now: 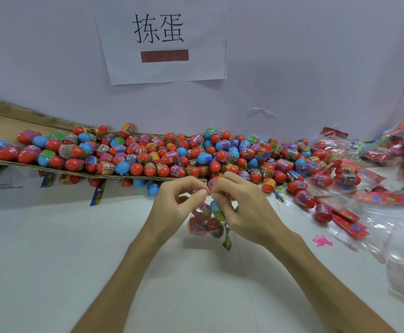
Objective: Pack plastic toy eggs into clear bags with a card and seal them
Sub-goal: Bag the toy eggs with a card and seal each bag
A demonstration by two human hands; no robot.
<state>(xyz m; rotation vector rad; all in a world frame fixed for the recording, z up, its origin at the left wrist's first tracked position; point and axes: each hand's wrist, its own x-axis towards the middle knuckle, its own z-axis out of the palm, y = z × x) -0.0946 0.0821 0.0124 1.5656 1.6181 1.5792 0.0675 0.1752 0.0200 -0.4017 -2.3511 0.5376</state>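
Observation:
A clear bag (204, 222) with several red and blue toy eggs inside hangs just above the white table at the centre. A colourful card (227, 241) sticks out at its lower right side. My left hand (174, 203) pinches the bag's top edge from the left. My right hand (241, 205) pinches the same edge from the right, fingertips almost meeting. A big pile of loose toy eggs (148, 155) lies behind the hands.
The eggs rest partly on a flat cardboard sheet (1, 121) at the left. Filled bags (340, 183) and red cards lie at the right, with empty clear bags (403, 255) nearer. A pink toy figure (322, 241) lies on the table. A paper sign (164, 39) hangs on the wall.

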